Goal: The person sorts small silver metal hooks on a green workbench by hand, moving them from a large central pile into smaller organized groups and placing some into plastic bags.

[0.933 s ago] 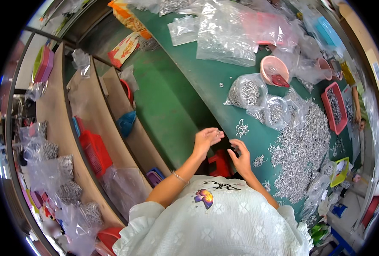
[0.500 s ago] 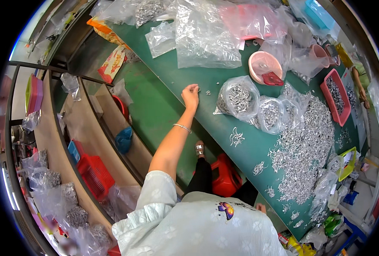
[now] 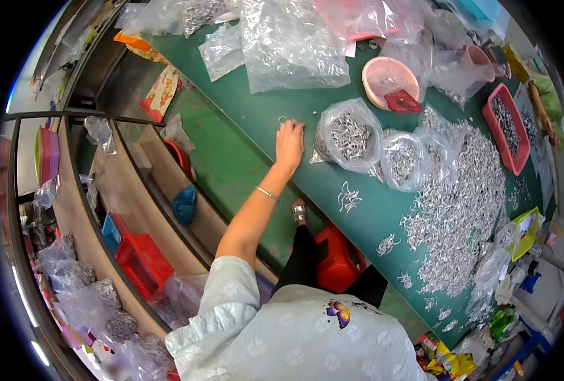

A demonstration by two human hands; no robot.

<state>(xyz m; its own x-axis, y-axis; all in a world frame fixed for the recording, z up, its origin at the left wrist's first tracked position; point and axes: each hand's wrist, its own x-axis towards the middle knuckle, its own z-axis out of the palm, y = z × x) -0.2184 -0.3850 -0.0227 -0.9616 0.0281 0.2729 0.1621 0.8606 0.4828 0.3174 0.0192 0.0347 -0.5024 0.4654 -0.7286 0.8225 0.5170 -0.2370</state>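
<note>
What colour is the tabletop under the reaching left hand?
Dark green tabletop, clearest in the head view around the left hand.

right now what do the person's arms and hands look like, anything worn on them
Only the left hand shows; the right is out of view. It is bare, no glove, with a thin silver bangle at the wrist. The forearm is bare up to a loose, pale white sleeve with a faint flower pattern.

Green table [image 3: 250, 120], silver metal pieces [image 3: 460, 209] (pink bowl [image 3: 383, 76], red tray [image 3: 493, 117])
</note>
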